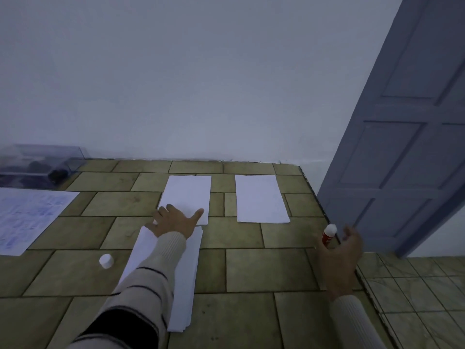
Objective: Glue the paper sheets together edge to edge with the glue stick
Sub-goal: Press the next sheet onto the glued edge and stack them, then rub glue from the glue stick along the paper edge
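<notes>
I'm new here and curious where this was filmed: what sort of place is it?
Probably a room indoors, perhaps in a home, with the work done on the floor: tan floor tiles, a plain white wall, and a grey-blue panelled door at the right. The paper sheets lie on the tiles.

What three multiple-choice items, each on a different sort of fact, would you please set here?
1. Where is the small white round cap? A on the brown floor tiles left of the white paper stack; B on the plastic glue stick; C in a hand.
2. What colour is that stick's tube? A blue; B red; C green.
3. How is the left hand? A flat on a white paper sheet; B clenched; C gripping the cap.
A, sits on tile; B, red shows in the right hand; A, straight fingers press the sheet.
</notes>
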